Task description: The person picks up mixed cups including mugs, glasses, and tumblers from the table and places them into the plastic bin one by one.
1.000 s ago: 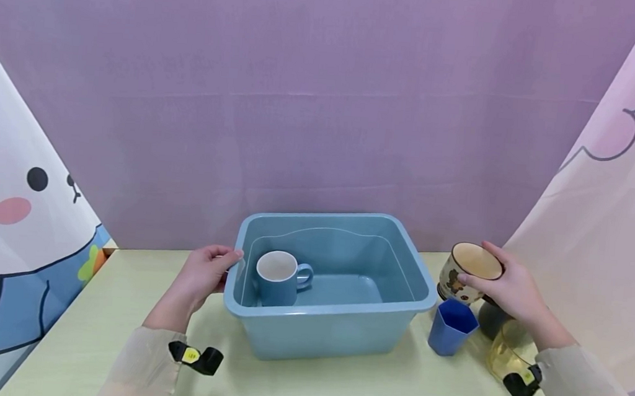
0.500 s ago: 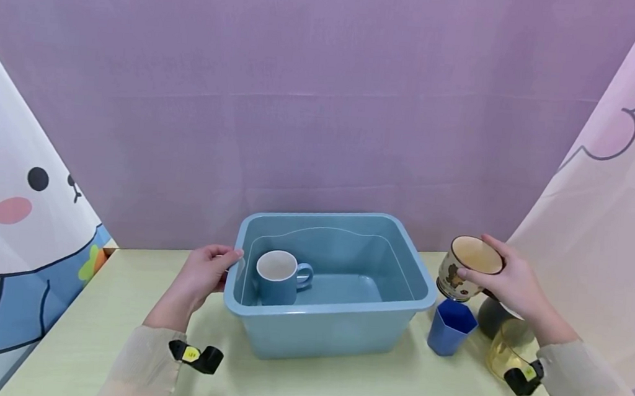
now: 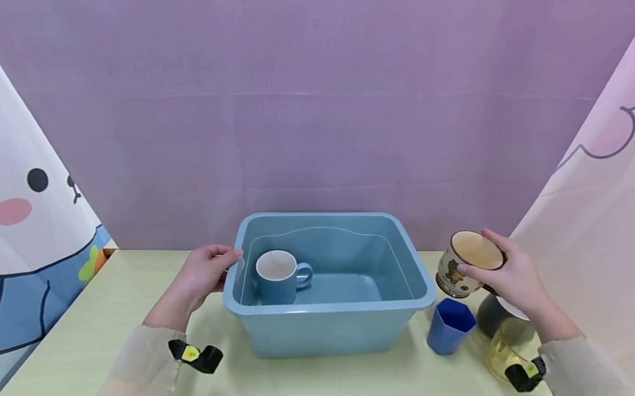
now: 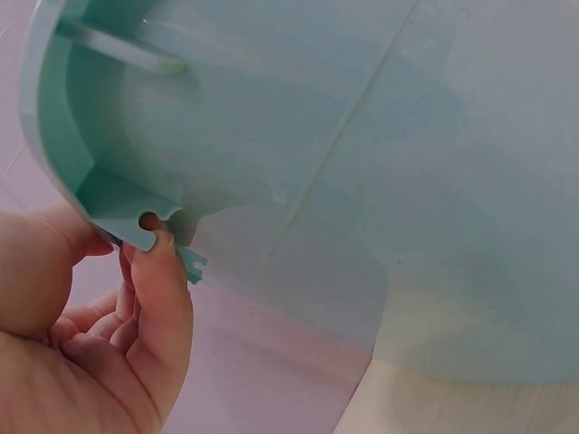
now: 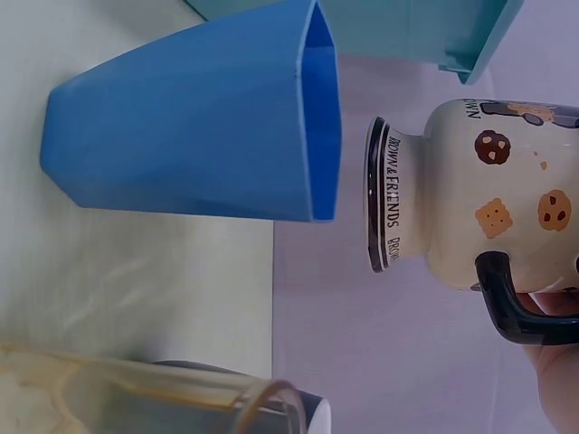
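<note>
My left hand pinches the left rim of a light blue plastic basin; the left wrist view shows thumb and fingers on the rim's underside edge. Inside the basin, at its left, a blue mug with a white interior stands upright, handle to the right. To the basin's right, my right hand grips a cream mug with cartoon prints and a black handle. That mug is lifted off the table, slightly tilted, behind and above a blue hexagonal cup.
Beneath my right forearm stand a yellowish clear glass and a dark grey cup, both partly hidden. A purple curtain hangs behind the pale table, and printed cloths close off the left and right sides.
My right hand has raised the cream mug a little, up and away from the blue hexagonal cup. The left hand and basin have stayed in place.
</note>
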The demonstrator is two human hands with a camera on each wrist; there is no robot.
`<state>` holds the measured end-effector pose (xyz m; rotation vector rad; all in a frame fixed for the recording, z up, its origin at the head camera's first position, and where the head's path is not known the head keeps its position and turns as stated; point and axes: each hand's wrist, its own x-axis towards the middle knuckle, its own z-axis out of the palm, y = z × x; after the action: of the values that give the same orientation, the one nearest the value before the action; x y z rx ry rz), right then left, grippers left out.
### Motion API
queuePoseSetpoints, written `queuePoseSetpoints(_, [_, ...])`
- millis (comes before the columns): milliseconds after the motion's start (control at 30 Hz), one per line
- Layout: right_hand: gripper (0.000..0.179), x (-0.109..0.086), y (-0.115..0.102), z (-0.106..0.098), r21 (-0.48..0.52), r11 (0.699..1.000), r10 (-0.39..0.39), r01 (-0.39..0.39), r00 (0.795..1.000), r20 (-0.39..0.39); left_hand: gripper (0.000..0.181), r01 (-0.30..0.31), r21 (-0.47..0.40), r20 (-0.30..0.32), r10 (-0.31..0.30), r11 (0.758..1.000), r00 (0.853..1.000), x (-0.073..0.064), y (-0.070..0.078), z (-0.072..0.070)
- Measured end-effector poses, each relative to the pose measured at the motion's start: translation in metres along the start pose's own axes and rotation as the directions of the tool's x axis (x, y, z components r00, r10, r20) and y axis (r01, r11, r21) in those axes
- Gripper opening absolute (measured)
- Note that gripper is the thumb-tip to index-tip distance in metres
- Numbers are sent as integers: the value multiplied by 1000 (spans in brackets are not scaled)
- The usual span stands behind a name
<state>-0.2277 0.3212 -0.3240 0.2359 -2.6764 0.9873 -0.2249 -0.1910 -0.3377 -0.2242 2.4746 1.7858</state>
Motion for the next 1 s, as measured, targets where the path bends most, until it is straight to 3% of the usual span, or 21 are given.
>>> queuePoseSetpoints(600, [90,-3,-20,-9,-18,1000,4,-4,1000,-14,49,-7,-10,4,7,1000,1000,-3,1,-1])
queuePoseSetpoints(1000, [89,-3,-32,-10,-6,999,-48,47,999,-21,50,-16,-21,6,16,1000,1000,-4,0,-1])
